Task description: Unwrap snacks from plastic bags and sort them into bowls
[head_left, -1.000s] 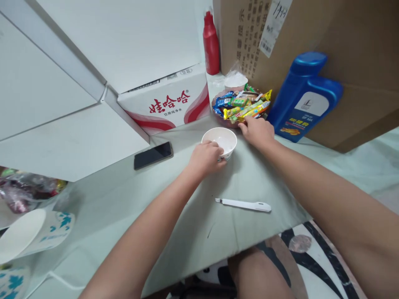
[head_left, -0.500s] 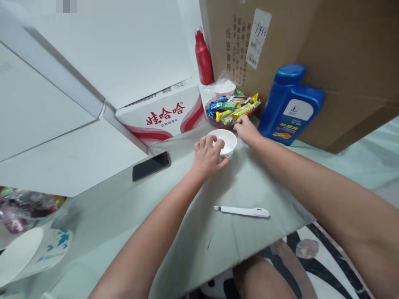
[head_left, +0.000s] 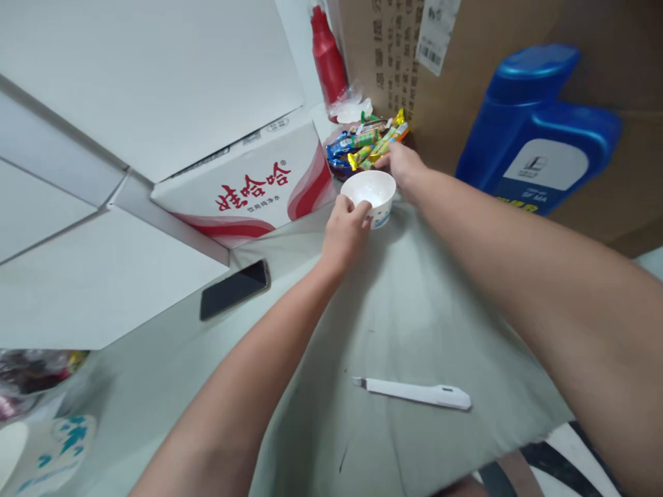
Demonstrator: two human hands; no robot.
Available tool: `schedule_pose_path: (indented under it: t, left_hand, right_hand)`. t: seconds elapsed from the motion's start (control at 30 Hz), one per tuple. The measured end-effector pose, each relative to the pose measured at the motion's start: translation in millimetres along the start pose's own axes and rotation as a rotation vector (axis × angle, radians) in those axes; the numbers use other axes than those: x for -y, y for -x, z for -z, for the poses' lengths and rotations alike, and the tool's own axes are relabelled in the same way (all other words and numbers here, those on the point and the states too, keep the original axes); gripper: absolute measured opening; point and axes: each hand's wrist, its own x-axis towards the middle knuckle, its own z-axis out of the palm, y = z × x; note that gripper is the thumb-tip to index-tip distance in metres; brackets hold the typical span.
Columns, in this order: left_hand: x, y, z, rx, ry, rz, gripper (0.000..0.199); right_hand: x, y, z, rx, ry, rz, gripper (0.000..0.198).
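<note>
Now the left hand point(head_left: 345, 226) pinches the white bowl point(head_left: 382, 207), roughly upright, mouth upward; whether the right hand point(head_left: 406, 168) grips is unclear.

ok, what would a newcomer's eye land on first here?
Probably the blue bottle, large at right before the brown carton. Then the bright snacks heaped at top centre, and the white bowl just in front of them.
</note>
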Motion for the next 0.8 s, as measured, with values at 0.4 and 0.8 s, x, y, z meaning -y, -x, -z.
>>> schedule_pose_path:
  t: [0.4, 0.8]
  left_hand:
    - [-47.0, 57.0, 57.0, -0.076, 0.786, 0.359, 0.010]
    - [12.4, 292.1, 188.2, -0.869, 1.215, 0.764, 0.035]
  right_hand:
    - [42.5, 164.3, 49.7, -0.085, 0.032, 0.203, 0.036]
    - [163.8, 334.1, -120.8, 0.563, -0.048, 0.507, 0.039]
